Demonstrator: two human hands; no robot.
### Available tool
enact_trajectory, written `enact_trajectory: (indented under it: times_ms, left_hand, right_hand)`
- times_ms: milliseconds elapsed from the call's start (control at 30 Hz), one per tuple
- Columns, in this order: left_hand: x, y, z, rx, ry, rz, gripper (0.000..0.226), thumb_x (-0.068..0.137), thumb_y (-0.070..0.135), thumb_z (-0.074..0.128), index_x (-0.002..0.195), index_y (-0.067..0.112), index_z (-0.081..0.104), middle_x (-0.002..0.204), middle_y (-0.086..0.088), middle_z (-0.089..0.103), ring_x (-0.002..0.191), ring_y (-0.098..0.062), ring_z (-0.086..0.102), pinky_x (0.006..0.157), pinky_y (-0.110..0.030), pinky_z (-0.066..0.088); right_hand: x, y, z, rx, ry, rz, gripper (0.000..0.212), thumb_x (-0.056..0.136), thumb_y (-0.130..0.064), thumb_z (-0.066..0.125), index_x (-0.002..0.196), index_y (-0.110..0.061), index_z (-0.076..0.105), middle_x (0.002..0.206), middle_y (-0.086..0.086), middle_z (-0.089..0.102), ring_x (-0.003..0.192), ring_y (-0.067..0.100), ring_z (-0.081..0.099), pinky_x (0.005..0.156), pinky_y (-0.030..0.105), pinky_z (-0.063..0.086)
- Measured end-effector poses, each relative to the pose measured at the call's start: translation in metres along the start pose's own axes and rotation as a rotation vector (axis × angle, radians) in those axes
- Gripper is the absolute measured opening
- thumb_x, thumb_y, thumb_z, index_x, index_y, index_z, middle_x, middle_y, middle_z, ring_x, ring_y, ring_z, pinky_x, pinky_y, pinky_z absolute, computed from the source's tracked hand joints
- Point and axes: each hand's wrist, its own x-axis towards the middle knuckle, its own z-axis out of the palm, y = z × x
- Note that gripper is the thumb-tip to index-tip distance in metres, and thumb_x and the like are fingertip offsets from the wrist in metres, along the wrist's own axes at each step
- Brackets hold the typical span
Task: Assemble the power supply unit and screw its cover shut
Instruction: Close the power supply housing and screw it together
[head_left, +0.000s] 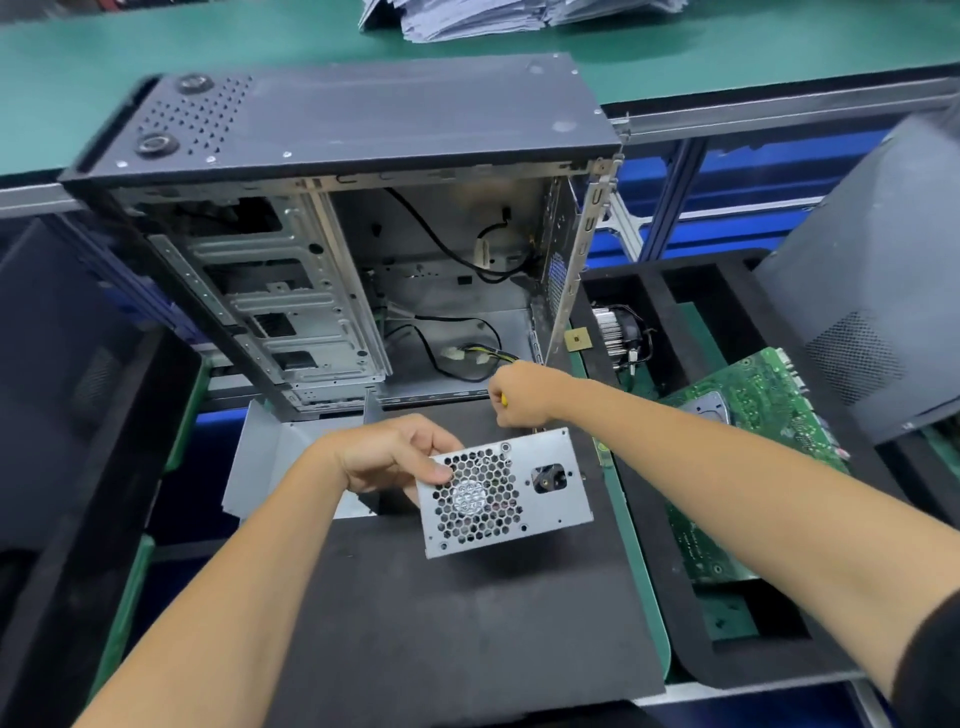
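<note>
The grey power supply unit (506, 491) stands on the black foam mat (441, 623), its honeycomb fan grille and power socket facing me. My left hand (395, 454) grips its upper left corner, thumb on the grille. Just behind the unit's top edge, my right hand (519, 392) is closed round a bundle of yellow and black cables (501, 358) that runs toward the open case. A bent grey metal cover (270, 457) lies on the mat to the left, partly hidden by my left hand and the unit.
An open computer case (337, 234) stands behind the mat with loose cables inside. To the right, a black foam tray holds a green motherboard (748, 415) and a cooler with fan (618, 327). Dark case panels lean at the far left and far right. Papers lie at the back.
</note>
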Motion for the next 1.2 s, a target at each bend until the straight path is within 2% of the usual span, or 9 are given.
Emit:
enact_trajectory:
  times_ms: [200, 300, 400, 533, 667, 800, 900, 1033, 1200]
  left_hand:
    - [-0.006, -0.005, 0.001, 0.059, -0.025, 0.011, 0.037, 0.079, 0.001, 0.064, 0.116, -0.006, 0.064, 0.111, -0.024, 0.067, 0.095, -0.031, 0.066, 0.082, -0.035, 0.055]
    - [-0.006, 0.001, 0.009, 0.107, -0.128, 0.021, 0.019, 0.08, -0.007, 0.063, 0.096, 0.001, 0.069, 0.085, -0.002, 0.072, 0.069, -0.007, 0.067, 0.056, -0.013, 0.05]
    - [-0.001, 0.0, 0.016, 0.232, -0.145, -0.001, 0.02, 0.07, -0.002, 0.072, 0.072, 0.01, 0.056, 0.065, 0.005, 0.055, 0.054, -0.001, 0.049, 0.05, -0.012, 0.039]
    - [0.004, -0.002, 0.019, 0.377, -0.224, -0.013, 0.038, 0.064, -0.002, 0.075, 0.068, 0.014, 0.041, 0.064, -0.001, 0.035, 0.055, -0.007, 0.03, 0.05, -0.018, 0.027]
    - [0.003, 0.001, 0.02, 0.431, -0.303, -0.054, 0.035, 0.065, -0.005, 0.076, 0.07, 0.013, 0.046, 0.066, -0.002, 0.046, 0.056, -0.008, 0.04, 0.052, -0.018, 0.032]
    - [0.002, 0.0, 0.017, 0.416, -0.275, -0.042, 0.032, 0.066, -0.006, 0.075, 0.07, 0.013, 0.049, 0.065, 0.002, 0.047, 0.057, -0.007, 0.041, 0.053, -0.016, 0.033]
    - [0.001, 0.0, 0.015, 0.363, -0.253, -0.05, 0.028, 0.066, -0.006, 0.073, 0.072, 0.014, 0.054, 0.068, 0.0, 0.052, 0.06, -0.008, 0.047, 0.056, -0.018, 0.038]
    - [0.001, -0.001, 0.011, 0.303, -0.217, -0.074, 0.02, 0.069, -0.006, 0.07, 0.08, 0.0, 0.053, 0.071, -0.005, 0.051, 0.058, -0.005, 0.05, 0.053, -0.015, 0.041]
    - [0.001, -0.002, 0.006, 0.186, -0.181, -0.02, 0.018, 0.074, -0.008, 0.066, 0.079, 0.008, 0.06, 0.071, 0.006, 0.058, 0.065, 0.0, 0.057, 0.059, -0.013, 0.047]
  right_hand:
    - [0.006, -0.007, 0.02, -0.1, 0.058, -0.028, 0.016, 0.087, -0.02, 0.061, 0.086, -0.005, 0.063, 0.088, 0.007, 0.067, 0.083, 0.026, 0.061, 0.067, 0.033, 0.047]
    - [0.001, 0.005, 0.016, 0.008, 0.075, 0.0, 0.011, 0.088, -0.017, 0.059, 0.078, -0.014, 0.058, 0.087, 0.005, 0.066, 0.084, 0.024, 0.061, 0.073, 0.034, 0.05]
    - [-0.012, 0.019, 0.007, 0.056, -0.028, 0.0, 0.012, 0.085, -0.015, 0.064, 0.073, -0.015, 0.063, 0.084, 0.0, 0.069, 0.083, 0.018, 0.063, 0.078, 0.032, 0.052]
    - [-0.019, 0.019, 0.005, 0.013, -0.035, -0.032, 0.009, 0.081, -0.007, 0.062, 0.078, -0.011, 0.07, 0.081, -0.003, 0.069, 0.079, 0.016, 0.062, 0.074, 0.028, 0.051]
    - [-0.011, 0.007, 0.013, -0.249, 0.031, -0.072, 0.011, 0.082, -0.01, 0.061, 0.082, -0.018, 0.068, 0.09, -0.001, 0.068, 0.084, 0.02, 0.062, 0.068, 0.029, 0.051]
    - [0.001, -0.002, 0.022, -0.285, 0.01, -0.097, 0.008, 0.085, -0.023, 0.067, 0.092, -0.019, 0.069, 0.099, 0.002, 0.067, 0.093, 0.023, 0.062, 0.064, 0.028, 0.042]
    - [0.009, -0.012, 0.028, -0.265, 0.005, -0.121, 0.018, 0.083, -0.029, 0.07, 0.097, -0.018, 0.069, 0.1, 0.002, 0.069, 0.094, 0.024, 0.062, 0.07, 0.031, 0.049]
    - [0.017, -0.02, 0.036, -0.243, 0.015, -0.128, 0.017, 0.083, -0.021, 0.069, 0.1, -0.016, 0.068, 0.102, 0.005, 0.068, 0.094, 0.026, 0.062, 0.064, 0.029, 0.043]
    - [0.021, -0.021, 0.037, -0.278, -0.001, -0.111, 0.012, 0.082, -0.01, 0.062, 0.091, -0.016, 0.068, 0.098, 0.008, 0.068, 0.09, 0.029, 0.063, 0.061, 0.029, 0.04]
